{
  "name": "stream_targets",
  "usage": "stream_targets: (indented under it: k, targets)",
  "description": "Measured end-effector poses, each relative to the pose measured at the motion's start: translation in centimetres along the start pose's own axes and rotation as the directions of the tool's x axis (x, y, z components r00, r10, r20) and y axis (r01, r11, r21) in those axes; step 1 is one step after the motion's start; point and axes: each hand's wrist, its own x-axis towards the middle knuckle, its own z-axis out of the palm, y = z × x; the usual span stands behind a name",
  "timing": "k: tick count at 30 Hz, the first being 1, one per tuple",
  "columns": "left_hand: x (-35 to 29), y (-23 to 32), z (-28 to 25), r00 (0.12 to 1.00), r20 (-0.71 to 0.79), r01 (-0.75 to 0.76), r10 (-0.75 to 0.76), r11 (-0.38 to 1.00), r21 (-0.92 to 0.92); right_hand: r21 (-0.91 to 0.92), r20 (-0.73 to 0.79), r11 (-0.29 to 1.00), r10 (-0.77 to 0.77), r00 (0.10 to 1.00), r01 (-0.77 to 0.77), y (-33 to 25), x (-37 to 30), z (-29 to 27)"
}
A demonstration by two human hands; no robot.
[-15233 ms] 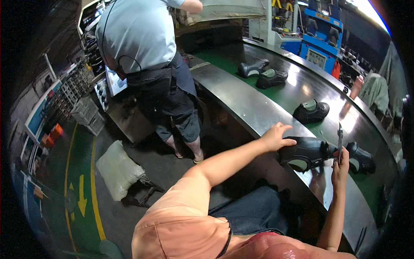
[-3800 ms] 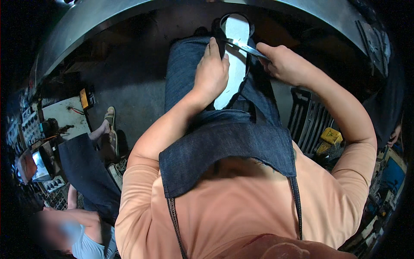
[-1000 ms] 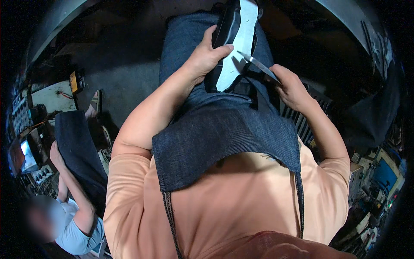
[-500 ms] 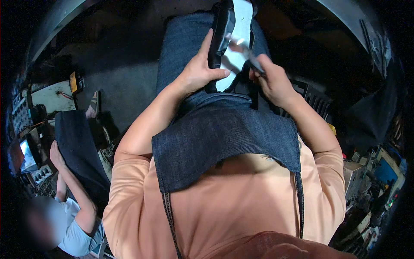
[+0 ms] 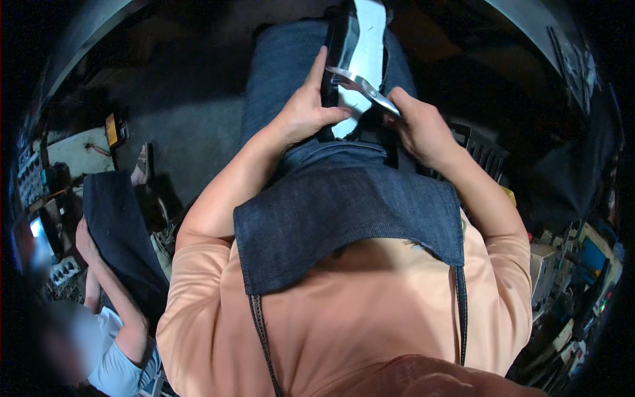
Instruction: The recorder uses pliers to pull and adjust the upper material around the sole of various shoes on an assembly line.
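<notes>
A shoe upper (image 5: pixel 340 40) of shiny black leather, seemingly on a last, lies bottom up across my lap, its long white insole (image 5: pixel 369 49) facing me. My left hand (image 5: pixel 301 112) grips the near left side of the shoe, thumb across the white insole and index finger stretched along the black edge. In my right hand (image 5: pixel 423 129) are metal pincers (image 5: pixel 370 92), held by the handles. Their head reaches across the insole to the black leather edge on the left, close to my left index fingertip. Whether the jaws bite the leather is too small to tell.
A dark denim apron (image 5: pixel 344 205) covers my front and lap. At lower left another person sits with a forearm (image 5: pixel 116 288) across dark trousers, beside a cluttered bench. Boxes and tools (image 5: pixel 542 271) crowd the right, with a dark slatted crate (image 5: pixel 486 155) by my right forearm.
The pincers' head, blurred before, has swung left and slightly down to the shoe's left edge and now shows sharply. My left hand has stayed on the shoe.
</notes>
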Motion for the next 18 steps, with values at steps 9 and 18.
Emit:
stream_targets:
  k: [9, 18]
  targets:
    - [1.9, 1.4, 0.5, 0.954, -0.095, 0.247, -0.284, 0.925, -0.290, 0.502, 0.135, 0.823, 0.228, 0.964, -0.265, 1.4, -1.7, -0.6]
    - [2.5, 1.7, 3.5, 0.995, -0.057, -0.003, -0.077, 0.571, -0.821, 0.634, -0.398, 0.773, 0.356, 0.846, -0.026, -0.7, -1.1, 3.7]
